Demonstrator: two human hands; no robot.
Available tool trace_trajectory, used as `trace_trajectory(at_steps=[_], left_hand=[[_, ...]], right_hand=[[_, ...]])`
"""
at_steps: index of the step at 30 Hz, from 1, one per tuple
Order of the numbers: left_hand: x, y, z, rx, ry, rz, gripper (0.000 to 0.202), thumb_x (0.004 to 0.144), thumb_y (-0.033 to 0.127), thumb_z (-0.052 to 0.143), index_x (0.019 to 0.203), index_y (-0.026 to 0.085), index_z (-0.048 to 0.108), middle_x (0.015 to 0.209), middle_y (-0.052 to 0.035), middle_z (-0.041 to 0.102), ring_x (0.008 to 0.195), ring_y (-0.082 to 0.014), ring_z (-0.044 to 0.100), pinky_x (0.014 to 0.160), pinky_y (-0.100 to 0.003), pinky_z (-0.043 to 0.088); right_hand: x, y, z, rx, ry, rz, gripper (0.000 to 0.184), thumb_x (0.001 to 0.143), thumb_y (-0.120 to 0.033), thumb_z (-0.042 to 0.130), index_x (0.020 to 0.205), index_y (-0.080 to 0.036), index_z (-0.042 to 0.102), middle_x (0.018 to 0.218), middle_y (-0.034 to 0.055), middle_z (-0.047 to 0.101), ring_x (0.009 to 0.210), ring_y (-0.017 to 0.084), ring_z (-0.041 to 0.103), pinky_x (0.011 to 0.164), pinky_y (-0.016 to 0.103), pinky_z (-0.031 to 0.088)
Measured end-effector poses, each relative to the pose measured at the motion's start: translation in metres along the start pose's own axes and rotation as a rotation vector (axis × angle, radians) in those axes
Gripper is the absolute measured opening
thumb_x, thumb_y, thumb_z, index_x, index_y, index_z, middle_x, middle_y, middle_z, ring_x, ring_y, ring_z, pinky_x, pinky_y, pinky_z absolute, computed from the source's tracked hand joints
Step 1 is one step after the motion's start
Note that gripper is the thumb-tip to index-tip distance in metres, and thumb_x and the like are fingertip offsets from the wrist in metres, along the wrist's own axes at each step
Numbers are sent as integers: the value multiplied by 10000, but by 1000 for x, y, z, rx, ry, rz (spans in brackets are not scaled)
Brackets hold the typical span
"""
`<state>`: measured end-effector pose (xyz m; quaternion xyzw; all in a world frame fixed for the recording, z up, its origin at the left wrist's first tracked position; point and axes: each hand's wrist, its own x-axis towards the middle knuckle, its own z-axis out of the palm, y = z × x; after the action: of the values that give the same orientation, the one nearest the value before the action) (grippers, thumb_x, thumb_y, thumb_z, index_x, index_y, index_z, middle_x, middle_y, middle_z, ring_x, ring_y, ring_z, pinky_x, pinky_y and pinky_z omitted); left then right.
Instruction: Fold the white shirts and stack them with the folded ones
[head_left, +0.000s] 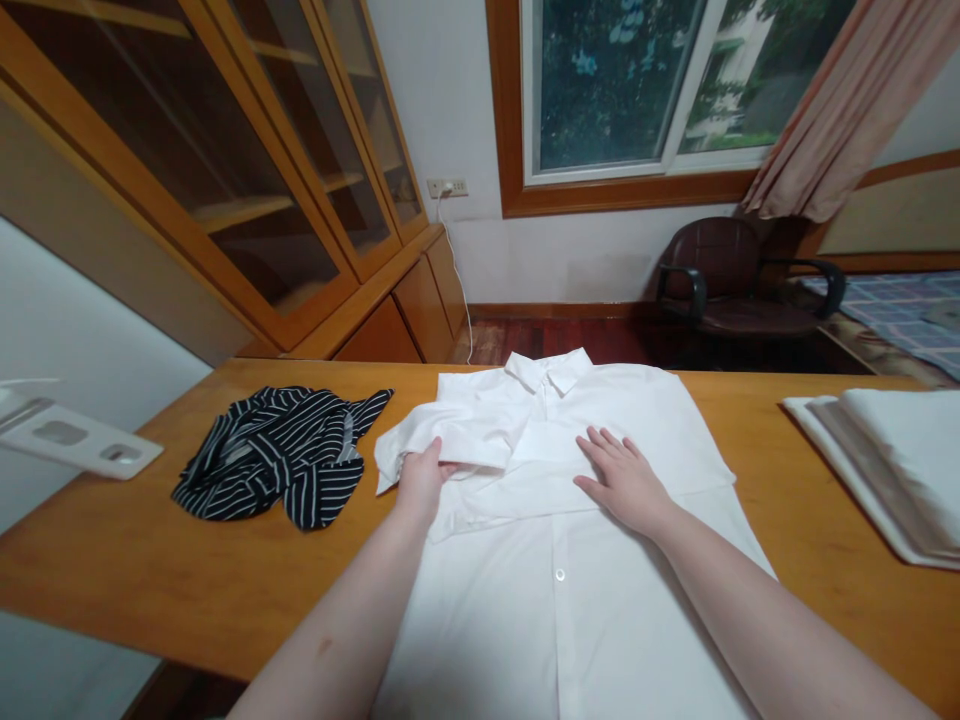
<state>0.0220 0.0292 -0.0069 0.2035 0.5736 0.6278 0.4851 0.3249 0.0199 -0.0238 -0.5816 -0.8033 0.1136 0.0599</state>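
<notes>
A white button-up shirt point(517, 600) lies front side up on the wooden table, its collar pointing away from me. One sleeve is laid across the chest from the right. My left hand point(424, 478) grips the other sleeve point(457, 430), which is bunched and partly folded over the shirt's left side; the thumb is on top and the other fingers are mostly hidden under the cloth. Flat on the chest rests my right hand point(619, 475), fingers spread, pressing on the white fabric.
A crumpled black-and-white striped garment point(277, 455) lies left on the table point(187, 590). A white device with cut-outs point(82, 440) juts in at the left edge. Folded white cloths point(892, 470) are stacked at right. Beyond stand a glass-door cabinet point(300, 290) and an armchair point(720, 270).
</notes>
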Motion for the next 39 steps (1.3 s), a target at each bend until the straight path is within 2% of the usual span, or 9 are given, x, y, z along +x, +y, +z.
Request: trace_trajectory(at_steps=[6,12,17,21,25,31,35,37,39], left_hand=[[-20,0,-1,731,-23,423,177,760,311,644,869,183,702,1125,-123,662,1352,-285,323,1145,-344,216],[-54,-7,13,1380,-678,619,498,849,458,486,1313,279,521,1401,4,474,1371,-227,292,1157,-342,176],[-54,-8,14,1467,-1017,578,664,814,477,535,1425,292,354,1446,4,409,1363,-219,312,1134,-336,236],[-52,-4,11,1425,-928,560,630,832,505,506,1403,262,401,1410,-32,462,1353,-237,331,1123,-358,257],[-47,-6,8,1311,-763,531,586,844,524,492,1348,225,478,1338,-67,539,1318,-256,388,1096,-384,309],[-36,-22,8,963,-403,657,581,875,494,469,1361,175,451,1271,-90,589,1300,-229,416,1098,-377,327],[-38,-31,7,966,-102,826,519,899,424,444,1361,188,456,1311,-83,555,1356,-223,328,1164,-390,183],[-42,-35,8,1129,-275,873,481,914,373,408,1359,198,464,1355,-78,518,1366,-230,306,1173,-407,132],[-47,-37,12,1275,-616,868,478,903,356,424,1369,250,452,1416,-34,455,1366,-220,306,1168,-399,147]], right_hand=[[0,1,2,19,10,-9,623,881,-500,422,1417,-185,384,1512,98,267,1395,259,207,1112,474,152],[0,4,0,258,89,-5,521,908,-477,388,1336,-198,493,1448,107,396,1360,267,297,1106,498,173],[3,12,-1,790,285,160,445,898,-496,395,1182,-222,602,1243,104,603,1197,259,507,1056,471,300],[4,13,0,1081,393,247,435,822,-524,536,1117,-210,600,1028,86,667,959,220,615,909,400,436],[1,8,1,1144,290,165,418,812,-495,570,1085,-179,599,747,26,620,679,150,569,708,318,467],[-6,-2,0,1122,4,-86,402,837,-405,576,1185,-206,544,844,28,615,742,145,558,739,314,454],[-5,-2,-4,1105,-73,-109,420,827,-416,590,1187,-203,558,877,38,638,777,156,560,778,332,445],[-5,-2,-5,1166,-85,-95,428,812,-446,603,1160,-200,580,891,50,655,776,160,567,781,338,445],[-4,-2,-5,1269,-68,-43,443,805,-500,589,1126,-195,598,897,63,666,758,166,579,757,336,452]])
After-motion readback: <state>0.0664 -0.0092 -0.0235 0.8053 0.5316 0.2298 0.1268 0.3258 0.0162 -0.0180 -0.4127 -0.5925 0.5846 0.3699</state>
